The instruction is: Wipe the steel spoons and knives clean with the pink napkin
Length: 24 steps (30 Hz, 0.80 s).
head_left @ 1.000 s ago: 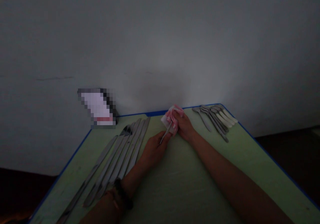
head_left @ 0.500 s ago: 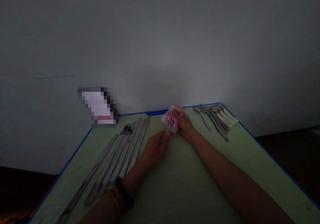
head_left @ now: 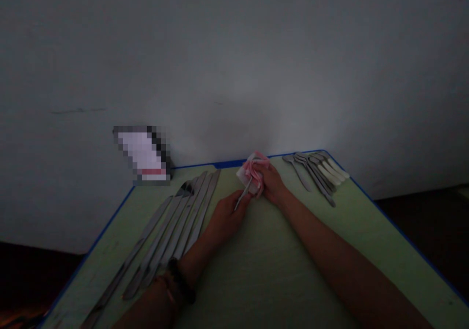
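Pinched in my left hand (head_left: 227, 215) is the thin metal handle of a piece of cutlery (head_left: 242, 195). Its far end goes into a crumpled pink and white cloth (head_left: 245, 173), so I cannot see what kind it is. My right hand (head_left: 274, 182) is closed around the cloth, pressing it about that hidden end. Both hands are close together above the far middle of the table. To the left of my left hand lies a row of long table knives (head_left: 190, 221). Several metal spoons (head_left: 297, 173) lie to the right of my right hand.
The green table (head_left: 264, 265) has a blue edge and stands against a grey wall (head_left: 234, 65). A blurred-out, phone-like object (head_left: 142, 155) leans at the back left corner. Pieces with white handles (head_left: 335, 172) lie by the right edge.
The cloth has shifted slightly in my right hand around the cutlery. My left hand keeps its hold, and the laid-out cutlery stays where it was.
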### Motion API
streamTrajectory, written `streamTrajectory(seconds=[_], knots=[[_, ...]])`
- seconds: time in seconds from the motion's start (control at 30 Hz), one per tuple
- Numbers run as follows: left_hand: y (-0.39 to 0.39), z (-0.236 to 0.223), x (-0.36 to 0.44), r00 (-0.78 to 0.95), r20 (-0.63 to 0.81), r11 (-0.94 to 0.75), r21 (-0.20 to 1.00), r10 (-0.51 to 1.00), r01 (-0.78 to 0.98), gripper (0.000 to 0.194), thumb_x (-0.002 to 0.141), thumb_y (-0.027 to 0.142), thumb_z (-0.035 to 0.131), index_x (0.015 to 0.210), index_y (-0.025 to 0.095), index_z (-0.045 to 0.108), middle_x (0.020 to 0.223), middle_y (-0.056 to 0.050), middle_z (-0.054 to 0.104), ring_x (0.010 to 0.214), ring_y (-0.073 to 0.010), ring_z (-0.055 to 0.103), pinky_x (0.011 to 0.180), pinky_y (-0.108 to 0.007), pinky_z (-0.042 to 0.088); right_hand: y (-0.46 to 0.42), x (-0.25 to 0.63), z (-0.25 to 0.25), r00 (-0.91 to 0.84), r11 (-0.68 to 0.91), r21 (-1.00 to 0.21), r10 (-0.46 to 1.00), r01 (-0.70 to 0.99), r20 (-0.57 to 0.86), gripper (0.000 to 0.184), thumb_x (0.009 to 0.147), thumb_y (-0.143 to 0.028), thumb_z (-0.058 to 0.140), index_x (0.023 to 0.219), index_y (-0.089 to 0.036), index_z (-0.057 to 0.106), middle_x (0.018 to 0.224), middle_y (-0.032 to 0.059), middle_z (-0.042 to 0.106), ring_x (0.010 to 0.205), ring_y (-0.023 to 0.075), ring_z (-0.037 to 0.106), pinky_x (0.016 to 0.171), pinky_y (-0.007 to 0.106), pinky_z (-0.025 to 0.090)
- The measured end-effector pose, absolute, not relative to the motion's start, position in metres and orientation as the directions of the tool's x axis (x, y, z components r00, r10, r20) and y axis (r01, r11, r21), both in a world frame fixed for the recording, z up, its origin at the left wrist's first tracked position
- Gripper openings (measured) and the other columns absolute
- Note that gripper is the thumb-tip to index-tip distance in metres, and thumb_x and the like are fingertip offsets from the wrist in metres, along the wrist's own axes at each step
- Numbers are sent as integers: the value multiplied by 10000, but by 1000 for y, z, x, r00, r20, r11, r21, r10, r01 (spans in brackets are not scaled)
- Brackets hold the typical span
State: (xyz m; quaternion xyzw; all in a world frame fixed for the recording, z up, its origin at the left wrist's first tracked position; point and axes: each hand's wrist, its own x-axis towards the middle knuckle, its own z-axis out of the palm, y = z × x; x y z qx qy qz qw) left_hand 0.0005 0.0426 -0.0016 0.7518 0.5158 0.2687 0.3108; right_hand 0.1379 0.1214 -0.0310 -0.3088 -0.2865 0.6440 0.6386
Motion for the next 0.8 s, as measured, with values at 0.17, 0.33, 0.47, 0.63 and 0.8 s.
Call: streamTrajectory(seconds=[0.17, 0.33, 0.47, 0.63, 0.8], knots=[[44, -4, 0, 318, 78, -267, 744, 945, 612, 402, 920, 401, 340, 1015, 171, 656, 902, -41, 702, 815, -205, 634, 764, -272, 451, 122, 138, -32, -11, -14, -755, 1000, -655, -9, 554, 647, -221, 679, 1177, -228, 519, 826, -14, 700, 741, 142, 644, 741, 284, 501], [44, -4, 0, 323, 97, -280, 758, 942, 589, 399, 920, 403, 349, 1023, 170, 656, 889, -28, 700, 822, -198, 633, 761, -259, 452, 123, 138, -34, -4, 6, -740, 1000, -673, 12, 552, 635, -224, 711, 1156, -225, 527, 837, -14, 698, 744, 134, 642, 747, 275, 493], [43, -3, 0, 321, 89, -276, 747, 943, 605, 405, 917, 406, 347, 1003, 160, 657, 882, -35, 702, 804, -202, 633, 745, -263, 456, 120, 138, -32, 4, 11, -751, 1000, -660, 10, 543, 633, -244, 725, 1142, -220, 538, 836, -8, 696, 737, 140, 639, 744, 288, 498], [43, -1, 0, 315, 84, -268, 752, 945, 603, 402, 915, 410, 348, 1025, 173, 654, 913, -36, 708, 824, -206, 639, 755, -268, 458, 120, 138, -31, -3, 5, -748, 1000, -664, 9, 543, 624, -250, 743, 1129, -216, 546, 826, -8, 696, 737, 136, 638, 725, 274, 501], [43, -2, 1, 303, 62, -249, 737, 951, 629, 408, 906, 420, 351, 1013, 173, 657, 899, -43, 715, 815, -216, 646, 762, -284, 463, 121, 138, -34, -1, -1, -760, 1000, -650, 0, 573, 611, -283, 758, 1141, -230, 547, 835, -13, 695, 730, 137, 639, 719, 278, 510]])
